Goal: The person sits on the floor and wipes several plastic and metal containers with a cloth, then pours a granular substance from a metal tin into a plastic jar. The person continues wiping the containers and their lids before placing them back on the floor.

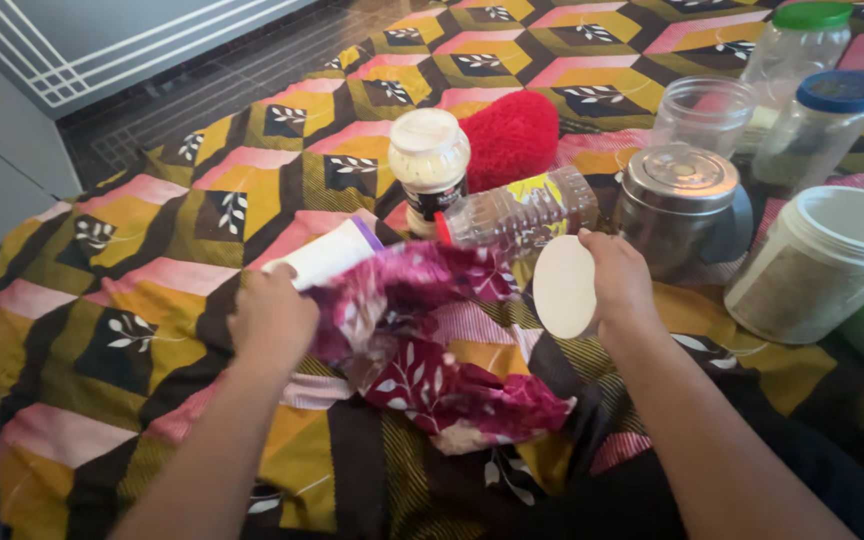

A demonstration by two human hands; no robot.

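Observation:
My left hand point(272, 318) grips a white tube-like container point(327, 255) together with the edge of a magenta floral cloth point(432, 340) that spills across the patterned bedspread point(142, 250). My right hand point(617, 280) holds a round white lid point(564, 287), its flat face turned toward me. Just beyond the hands a clear plastic bottle point(522, 212) with a red cap lies on its side. A small jar point(430, 165) with a white lid stands upright behind it.
A red fluffy cushion point(512, 135) lies behind the bottle. On the right stand a steel-lidded canister point(674, 205), an open glass jar point(704, 112), a green-lidded jar point(797, 50), a blue-lidded jar point(820, 130) and an open white tub point(822, 262). Dark tiled floor point(202, 85) lies beyond the bedspread.

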